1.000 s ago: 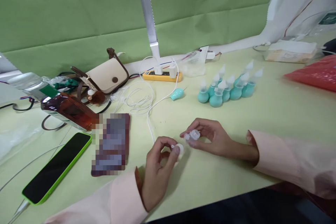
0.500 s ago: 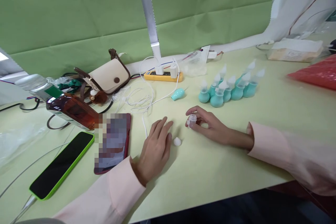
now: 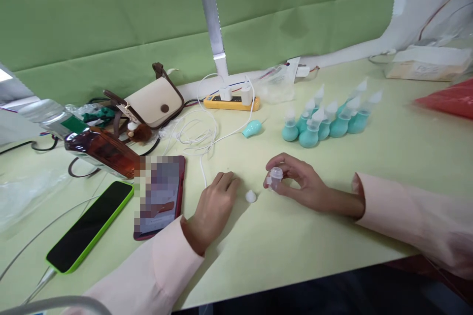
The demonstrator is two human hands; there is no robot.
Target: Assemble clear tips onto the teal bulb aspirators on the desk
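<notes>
Above pale-green bench point(image 3: 295, 256): translucent plastic cylinder point(image 3: 276, 174) pinched in right-hand grip point(image 3: 303, 183), apparently to leave its top uncovered. Beside curled left hand point(image 3: 215, 207), contents undeterminable: white conical cap point(image 3: 251, 197), point up, presumably for stability. Beyond: upright frosted-tipped teal bulbs point(image 3: 309, 138).

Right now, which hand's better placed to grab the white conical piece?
Likely the left hand: it's close beside the white conical piece, nothing visible held; the right hand holds the clear container.

Your lighting: even, moderately bright. A soft shadow falls on the table point(image 3: 314, 246) right of your left hand point(image 3: 212, 209). Blur softens the red bag point(image 3: 449, 99) at your right edge; coarse pixelation covers the red-cased phone point(image 3: 161, 198).
</notes>
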